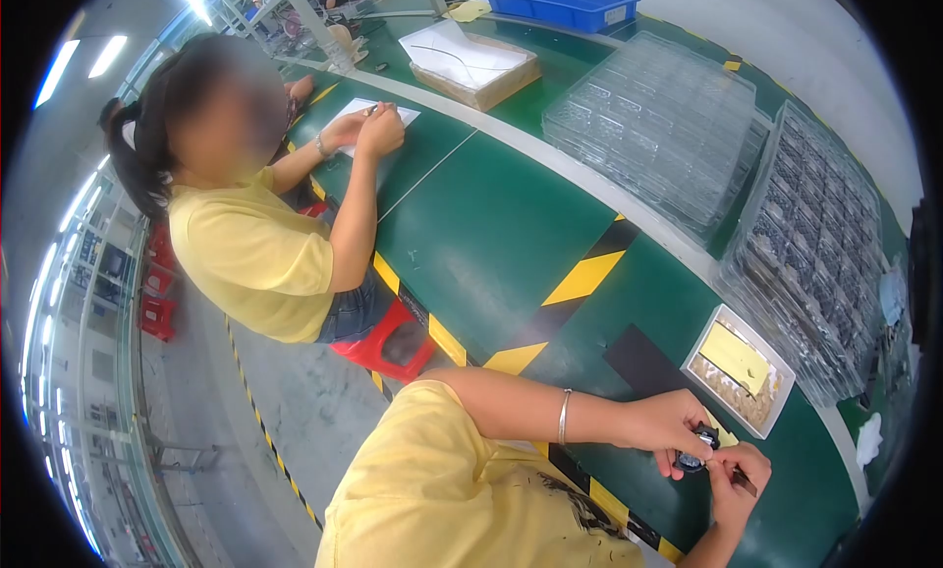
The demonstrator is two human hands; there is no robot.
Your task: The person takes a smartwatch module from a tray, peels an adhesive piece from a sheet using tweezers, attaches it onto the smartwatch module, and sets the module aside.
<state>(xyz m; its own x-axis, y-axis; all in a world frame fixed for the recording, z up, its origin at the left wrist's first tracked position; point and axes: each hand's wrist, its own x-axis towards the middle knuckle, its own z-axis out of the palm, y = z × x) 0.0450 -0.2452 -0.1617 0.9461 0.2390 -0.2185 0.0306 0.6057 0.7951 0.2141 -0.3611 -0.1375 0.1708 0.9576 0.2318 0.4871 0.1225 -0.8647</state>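
We hold small black rounded piece (pixel 696 450) in left hand (pixel 678 426), right hand (pixel 737 478) pinching its edge, near shallow white box (pixel 723 405).

Forward of the left hand (pixel 673 432), passage is blocked by the box (pixel 723 402) — and, past the rail (pixel 619 199), by the stacked trays (pixel 791 317). Leftward, room is offered over the flat tape (pixel 584 275) and bench (pixel 471 244), bounded by the co-worker's forearms (pixel 367 175).

Left forearm (pixel 607 421) extended; left hand (pixel 678 430) curled; right forearm (pixel 712 545) partly in view; right hand (pixel 739 478), fingers bent, close beside left
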